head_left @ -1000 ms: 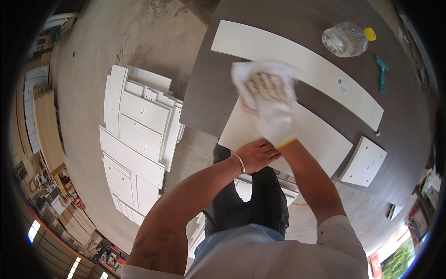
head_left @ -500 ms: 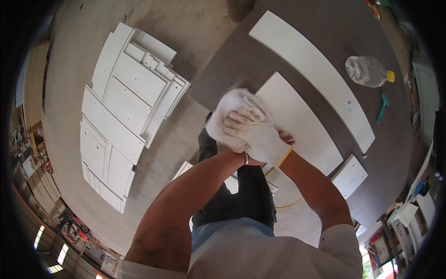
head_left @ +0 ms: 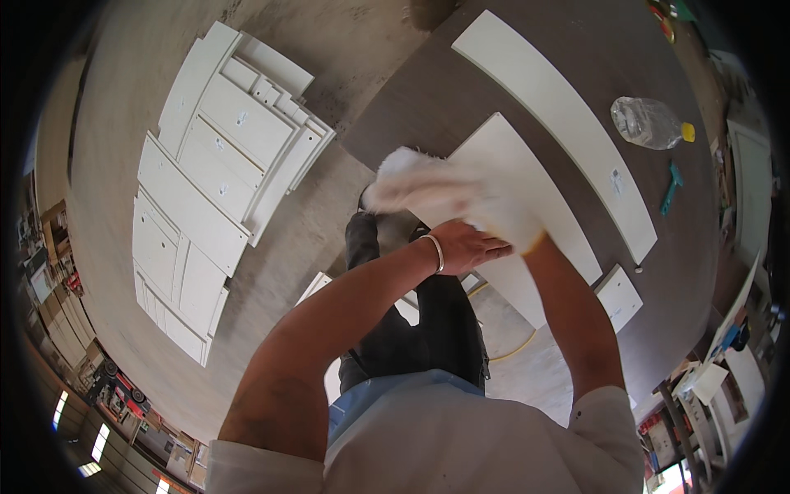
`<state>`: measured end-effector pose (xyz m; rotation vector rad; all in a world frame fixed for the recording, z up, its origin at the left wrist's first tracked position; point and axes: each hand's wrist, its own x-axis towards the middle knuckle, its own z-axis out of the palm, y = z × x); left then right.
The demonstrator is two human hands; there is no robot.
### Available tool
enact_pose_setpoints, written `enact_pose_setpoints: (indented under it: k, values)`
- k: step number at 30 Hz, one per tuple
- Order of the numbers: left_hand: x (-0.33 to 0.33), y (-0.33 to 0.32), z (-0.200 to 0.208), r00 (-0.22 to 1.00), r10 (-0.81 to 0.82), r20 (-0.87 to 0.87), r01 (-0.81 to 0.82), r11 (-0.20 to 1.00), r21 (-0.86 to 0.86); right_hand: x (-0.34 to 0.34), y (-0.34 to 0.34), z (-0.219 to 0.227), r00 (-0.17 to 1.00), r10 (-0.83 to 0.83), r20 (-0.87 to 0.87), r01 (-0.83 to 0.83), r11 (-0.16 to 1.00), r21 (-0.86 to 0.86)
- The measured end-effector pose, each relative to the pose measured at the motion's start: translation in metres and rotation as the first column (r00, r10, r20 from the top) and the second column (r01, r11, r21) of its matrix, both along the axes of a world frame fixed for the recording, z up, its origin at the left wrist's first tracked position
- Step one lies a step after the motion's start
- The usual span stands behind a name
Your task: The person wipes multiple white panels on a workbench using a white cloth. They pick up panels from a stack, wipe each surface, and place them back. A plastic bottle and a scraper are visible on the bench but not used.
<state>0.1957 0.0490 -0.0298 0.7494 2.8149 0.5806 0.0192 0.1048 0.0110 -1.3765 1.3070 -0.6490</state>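
Right hand (head_left: 514,222), gloved, grips white cloth (head_left: 420,183) over white board (head_left: 535,206); left hand (head_left: 469,245) closed at wrist. Best wiped flat, evenly.

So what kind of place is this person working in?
Probably a furniture or cabinet workshop: white panels lie on a dark worktable, and white cabinet doors are spread over the concrete floor.
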Motion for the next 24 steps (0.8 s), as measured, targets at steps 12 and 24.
enact_pose_setpoints:
  k: [12,24]
  values:
    - [-0.136,-0.111,0.018,0.984,0.017,-0.176,-0.027,0.998,-0.054,0.117,0.213,0.006,0.631,-0.325,-0.705,0.29,0.941,-0.174]
    - [-0.14,-0.111,0.02,0.994,-0.049,-0.096,0.031,0.984,-0.176,0.154,0.044,0.003,0.659,-0.448,-0.604,0.343,0.894,-0.288]
